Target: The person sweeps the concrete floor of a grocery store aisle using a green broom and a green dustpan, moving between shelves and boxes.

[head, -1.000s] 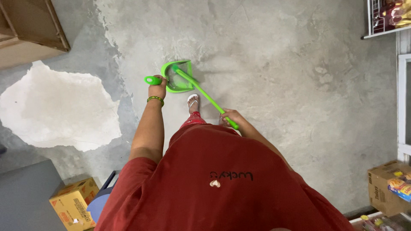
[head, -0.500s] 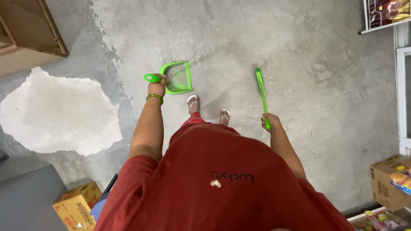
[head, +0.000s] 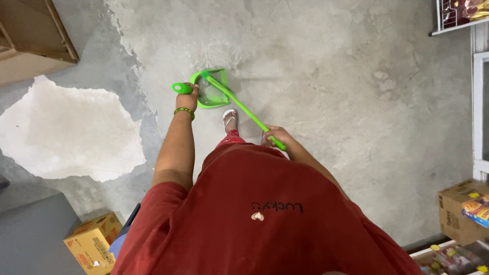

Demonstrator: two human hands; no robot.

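Note:
My left hand grips the handle of a bright green dustpan held low over the concrete floor, a beaded bracelet on its wrist. My right hand holds the end of a green brush stick, which slants up-left so its far end sits inside the dustpan. Below the pan one foot in a white sandal shows. A red shirt fills the lower view.
Rough concrete floor with a pale patch at left. A wooden cabinet stands top left. Cardboard boxes lie at bottom left and right. A shelf with packets is top right.
The brush, held apart at my right side half a second ago, has swung left so its tip is back in the dustpan. The dustpan hand barely moved.

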